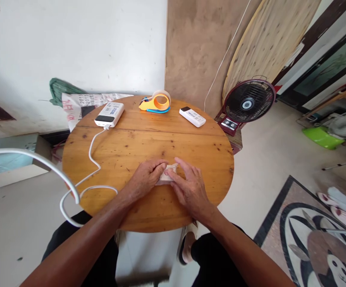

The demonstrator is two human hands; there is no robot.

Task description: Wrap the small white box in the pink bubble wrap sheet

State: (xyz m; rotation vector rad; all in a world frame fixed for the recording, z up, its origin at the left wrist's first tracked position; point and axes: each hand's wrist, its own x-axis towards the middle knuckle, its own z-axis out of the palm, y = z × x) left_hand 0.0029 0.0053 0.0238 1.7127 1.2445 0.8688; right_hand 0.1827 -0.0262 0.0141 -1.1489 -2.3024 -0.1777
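Note:
A small, pale, flat packet (169,172) lies on the near half of the round wooden table (137,143). My left hand (145,175) grips its left end, with the thumb pressed on top and the fingers curled. On the other side, my right hand (191,186) is closed on it, its thumb on the surface and its index finger reaching past the far edge. Both hands partly hide the packet, so its exact kind is unclear.
Along the table's far side are a white power bank (110,113) with a white cable (91,149), an orange tape dispenser (155,103) and a second white power bank (192,116). The cable loops off the left edge. A dark red fan (247,104) stands beyond the table's right side.

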